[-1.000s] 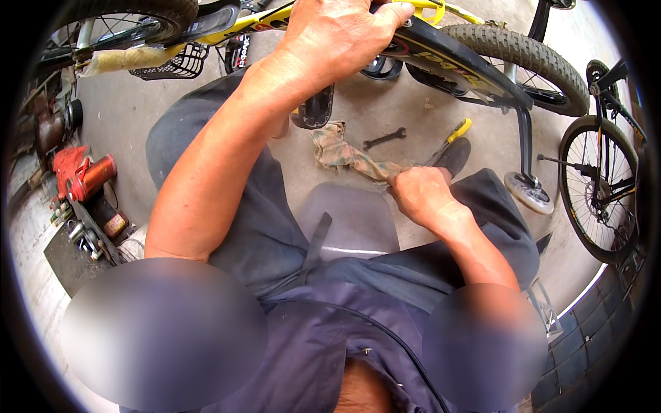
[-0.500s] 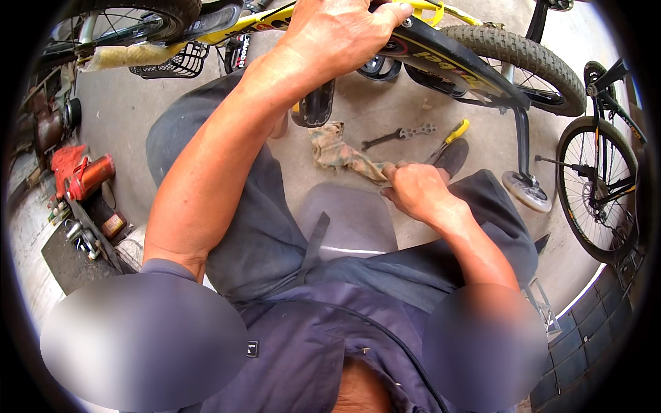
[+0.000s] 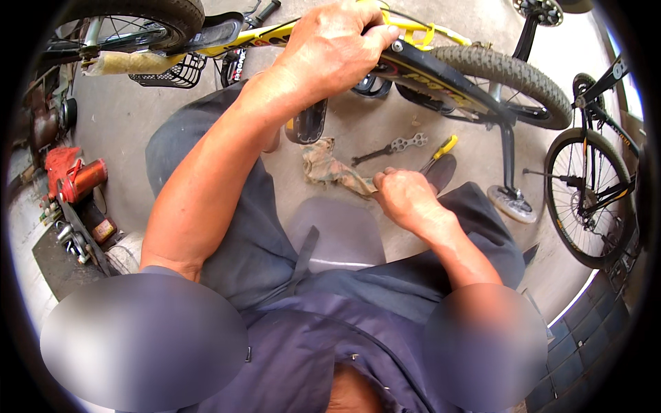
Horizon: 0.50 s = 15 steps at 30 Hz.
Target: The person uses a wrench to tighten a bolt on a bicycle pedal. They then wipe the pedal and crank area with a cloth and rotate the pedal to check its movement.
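Note:
A small yellow bicycle (image 3: 275,36) with a black chain guard (image 3: 437,82) is in front of me at the top. My left hand (image 3: 334,48) is closed over the front end of that guard, its thumb along the edge; the other fingers are partly hidden behind it. Between my knees my right hand (image 3: 406,196) pinches one end of a camouflage-patterned rag (image 3: 334,168), the rest of which trails left over the floor. Just beyond that hand lie a multi-hole bicycle wrench (image 3: 392,148) and a yellow-handled screwdriver (image 3: 447,144). A black pedal (image 3: 306,125) hangs below my left wrist.
The bicycle's knobby rear tire (image 3: 509,82) and a training wheel (image 3: 511,204) are at right. Farther right stands another bicycle (image 3: 585,196). Tools and a red cylinder (image 3: 86,180) crowd the left side. A black basket (image 3: 172,72) is at upper left.
The view has shifted slightly, so the floor items and right-hand bicycle appear a little lower and farther left. Both hands keep their holds on the chain guard and the rag.

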Available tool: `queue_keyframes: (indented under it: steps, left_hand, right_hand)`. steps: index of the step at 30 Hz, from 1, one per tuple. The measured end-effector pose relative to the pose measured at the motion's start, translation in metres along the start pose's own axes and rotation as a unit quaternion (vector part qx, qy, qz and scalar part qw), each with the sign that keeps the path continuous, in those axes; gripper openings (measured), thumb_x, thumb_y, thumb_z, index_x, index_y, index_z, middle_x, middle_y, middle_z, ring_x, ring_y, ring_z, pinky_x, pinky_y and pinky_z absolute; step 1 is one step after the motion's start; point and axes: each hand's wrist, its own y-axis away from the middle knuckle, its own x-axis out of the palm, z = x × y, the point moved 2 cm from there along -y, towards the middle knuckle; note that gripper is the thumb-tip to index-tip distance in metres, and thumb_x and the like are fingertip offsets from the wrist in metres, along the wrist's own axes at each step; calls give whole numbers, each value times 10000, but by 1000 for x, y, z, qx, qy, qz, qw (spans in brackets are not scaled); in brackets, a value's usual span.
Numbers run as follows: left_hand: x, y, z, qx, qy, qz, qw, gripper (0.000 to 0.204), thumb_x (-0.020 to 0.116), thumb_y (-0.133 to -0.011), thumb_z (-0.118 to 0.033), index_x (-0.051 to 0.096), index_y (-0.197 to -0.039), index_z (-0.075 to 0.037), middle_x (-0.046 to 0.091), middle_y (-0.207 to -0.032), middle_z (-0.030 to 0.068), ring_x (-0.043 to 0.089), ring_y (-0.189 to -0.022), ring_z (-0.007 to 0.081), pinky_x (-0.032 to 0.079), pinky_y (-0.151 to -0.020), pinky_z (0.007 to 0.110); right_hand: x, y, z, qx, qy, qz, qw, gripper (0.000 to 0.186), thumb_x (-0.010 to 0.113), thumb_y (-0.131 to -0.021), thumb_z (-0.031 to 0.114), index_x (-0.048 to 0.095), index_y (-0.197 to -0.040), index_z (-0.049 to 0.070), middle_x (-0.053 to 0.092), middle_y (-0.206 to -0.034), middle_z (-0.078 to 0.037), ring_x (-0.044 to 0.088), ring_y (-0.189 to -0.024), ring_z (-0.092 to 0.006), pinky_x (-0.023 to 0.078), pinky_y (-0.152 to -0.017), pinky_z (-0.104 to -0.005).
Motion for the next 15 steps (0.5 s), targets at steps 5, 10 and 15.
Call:
queue_keyframes:
  steps: [5, 10, 15]
  left_hand:
    - [-2, -5, 13, 21, 5, -1, 1000, 263, 576, -902, -235, 653, -929, 14, 582, -665, 77, 536, -626, 135, 456, -637, 310]
    - [-4, -4, 12, -21, 50, 33, 998, 254, 563, -906, -210, 649, -942, 26, 574, -677, 32, 506, -649, 88, 447, -640, 279]
    - [-7, -4, 16, 1, 57, 44, 997, 231, 596, -877, -198, 659, -932, 17, 601, -695, 31, 527, -664, 86, 456, -654, 273]
  right_hand:
    - [-6, -7, 8, 1, 0, -6, 1000, 155, 621, -795, 144, 595, -792, -9, 615, -824, -207, 619, -804, -383, 495, -717, -454]
    - [-6, -10, 11, 16, 4, 20, 1000, 161, 629, -801, 146, 602, -828, -11, 614, -840, -197, 616, -823, -377, 489, -729, -448]
    - [-8, -13, 14, 18, 10, 27, 999, 168, 630, -807, 154, 613, -852, -7, 616, -848, -193, 618, -823, -374, 488, -732, -448]
